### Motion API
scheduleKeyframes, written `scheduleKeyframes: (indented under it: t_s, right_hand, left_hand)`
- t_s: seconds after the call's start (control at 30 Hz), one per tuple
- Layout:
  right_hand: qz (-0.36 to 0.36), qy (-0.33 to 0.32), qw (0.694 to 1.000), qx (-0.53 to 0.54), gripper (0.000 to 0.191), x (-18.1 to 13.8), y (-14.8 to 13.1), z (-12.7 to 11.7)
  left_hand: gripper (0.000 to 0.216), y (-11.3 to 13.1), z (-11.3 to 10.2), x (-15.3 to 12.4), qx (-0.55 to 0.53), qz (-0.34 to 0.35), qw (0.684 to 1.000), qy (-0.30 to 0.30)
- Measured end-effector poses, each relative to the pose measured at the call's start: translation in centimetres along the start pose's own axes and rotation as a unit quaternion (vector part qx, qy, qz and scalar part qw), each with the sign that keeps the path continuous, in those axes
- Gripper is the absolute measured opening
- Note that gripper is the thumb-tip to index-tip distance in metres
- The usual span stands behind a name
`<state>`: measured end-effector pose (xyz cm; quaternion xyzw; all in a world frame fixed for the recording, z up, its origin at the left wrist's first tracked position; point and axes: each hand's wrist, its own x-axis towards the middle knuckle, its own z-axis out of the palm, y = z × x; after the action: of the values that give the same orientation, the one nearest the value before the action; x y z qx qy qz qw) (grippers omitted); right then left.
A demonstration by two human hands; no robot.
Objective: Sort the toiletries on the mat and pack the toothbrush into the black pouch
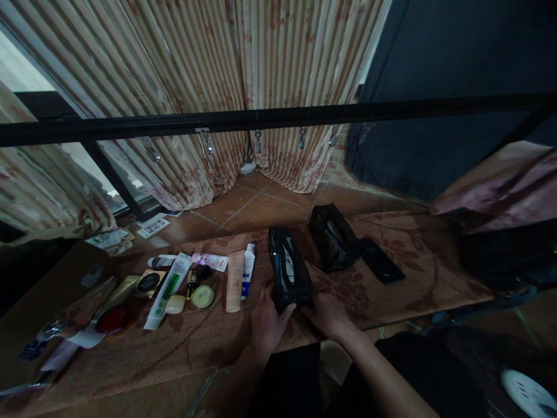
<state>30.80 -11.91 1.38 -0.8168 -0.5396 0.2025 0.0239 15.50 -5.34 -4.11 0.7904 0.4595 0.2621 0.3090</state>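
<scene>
A glossy black pouch (pixel 286 267) stands on a patterned brown mat (pixel 195 342), its top open. My left hand (pixel 266 325) grips its near left end, thumb along the side. My right hand (pixel 327 315) holds its near right end, fingers closed on the material. To the left lie a peach tube (pixel 235 280) and a white and blue tube (pixel 248 262), side by side.
Further left lie a white and green tube (pixel 169 290), round compacts (pixel 202 296), a red lid (pixel 112 319) and small packets. A second black pouch (pixel 333 237) and a flat black case (pixel 382 260) sit behind. A black rail (pixel 278 119) crosses above; striped curtains (pixel 243 69) hang behind.
</scene>
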Motion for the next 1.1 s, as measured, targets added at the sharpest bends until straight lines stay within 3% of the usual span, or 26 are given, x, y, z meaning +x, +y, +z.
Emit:
scheduleKeyframes:
  t_s: [0.17, 0.3, 0.6, 0.8, 0.93, 1.1]
  right_hand:
    - [0.002, 0.003, 1.000, 0.012, 0.028, 0.0, 1.1, -0.5]
    - [0.020, 0.045, 0.998, 0.037, 0.027, 0.0, 3.5, -1.3]
    - [0.157, 0.153, 0.973, 0.074, 0.033, 0.2, 12.9, -4.7]
    - [0.213, 0.203, 0.955, 0.025, 0.037, 1.3, 18.6, -6.2]
    - [0.242, 0.215, 0.946, 0.032, 0.043, 2.3, 20.3, -6.6]
    - [0.217, 0.242, 0.945, 0.028, 0.046, 3.4, 20.9, -6.3]
  left_hand:
    - [0.056, 0.1, 0.2, 0.5, 0.049, 0.002, 0.999, -0.004]
    - [0.055, 0.3, 0.3, 1.4, 0.074, 0.004, 0.997, -0.010]
    - [0.075, 0.2, 0.7, 5.8, 0.004, 0.009, 0.997, -0.072]
    - [0.063, 1.1, 1.8, 8.6, 0.023, 0.041, 0.995, -0.086]
    - [0.065, 2.2, 2.9, 9.9, 0.057, 0.058, 0.993, -0.080]
    - [0.071, 3.1, 4.0, 10.7, 0.090, 0.056, 0.992, -0.073]
